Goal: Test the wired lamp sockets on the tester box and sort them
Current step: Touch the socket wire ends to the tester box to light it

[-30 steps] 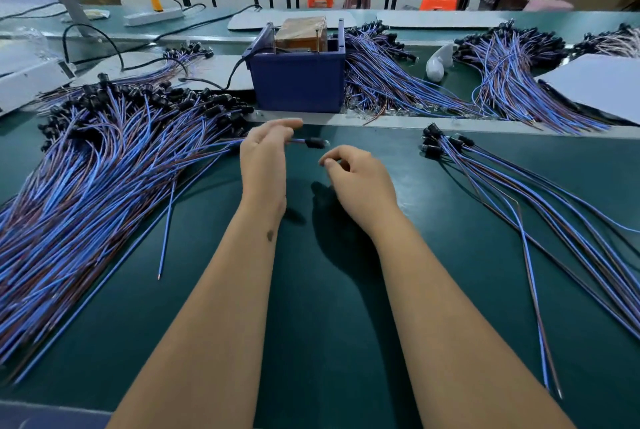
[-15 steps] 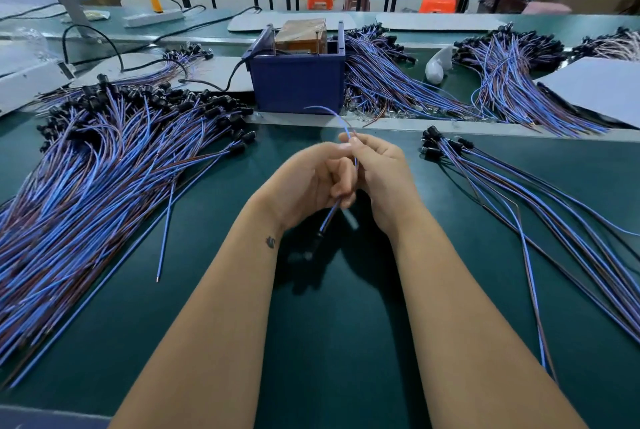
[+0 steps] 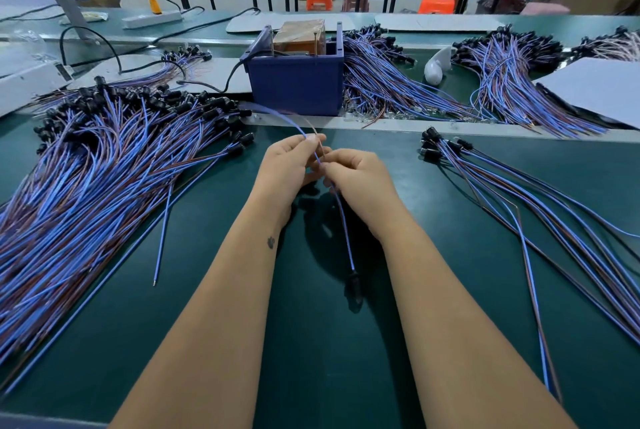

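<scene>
1. Centrally, just in front of the blue box [image 3: 296,87], one blue wire [image 3: 341,217] is pinched by both hands above the green table [image 3: 311,359].
2. The wire's upper part is held by the fingers of the left hand [image 3: 289,165], closed around it.
3. The same wire is gripped by the curled fingers of the right hand [image 3: 360,183], a little nearer than the left.
4. A black socket [image 3: 354,285] is seen hanging at the wire's lower end, well in front of the box.
5. A large heap of wired sockets [image 3: 104,169] is spread left of the box.
6. A smaller bunch [image 3: 519,193] is laid to the box's front right.
</scene>
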`<state>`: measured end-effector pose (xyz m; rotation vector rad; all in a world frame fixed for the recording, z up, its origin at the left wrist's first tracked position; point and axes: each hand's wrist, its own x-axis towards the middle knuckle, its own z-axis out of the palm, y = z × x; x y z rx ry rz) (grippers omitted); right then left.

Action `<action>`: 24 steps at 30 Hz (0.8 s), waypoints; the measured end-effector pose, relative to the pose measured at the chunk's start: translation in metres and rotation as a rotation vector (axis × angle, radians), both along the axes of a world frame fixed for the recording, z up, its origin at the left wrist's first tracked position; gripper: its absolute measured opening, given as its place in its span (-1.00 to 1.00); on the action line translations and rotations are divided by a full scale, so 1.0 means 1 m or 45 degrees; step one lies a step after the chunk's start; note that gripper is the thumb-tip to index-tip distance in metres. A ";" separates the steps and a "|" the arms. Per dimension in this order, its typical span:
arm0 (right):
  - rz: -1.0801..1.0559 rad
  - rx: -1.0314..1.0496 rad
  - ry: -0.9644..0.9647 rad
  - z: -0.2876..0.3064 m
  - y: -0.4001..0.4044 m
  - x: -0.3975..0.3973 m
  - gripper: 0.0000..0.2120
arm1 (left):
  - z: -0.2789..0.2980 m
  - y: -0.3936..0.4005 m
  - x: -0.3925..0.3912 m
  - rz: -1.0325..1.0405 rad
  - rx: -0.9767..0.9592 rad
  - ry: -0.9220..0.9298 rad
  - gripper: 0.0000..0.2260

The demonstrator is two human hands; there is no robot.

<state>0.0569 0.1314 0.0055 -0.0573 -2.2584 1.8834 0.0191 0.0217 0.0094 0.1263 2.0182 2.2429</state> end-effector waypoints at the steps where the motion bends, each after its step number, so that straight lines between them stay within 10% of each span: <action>1: 0.004 0.078 0.002 -0.001 -0.001 0.001 -0.76 | 0.000 0.001 0.001 0.014 0.001 0.015 -0.82; 24: -0.226 0.021 0.057 -0.001 0.005 0.000 -0.85 | -0.007 0.000 -0.002 0.145 -0.435 0.189 -0.83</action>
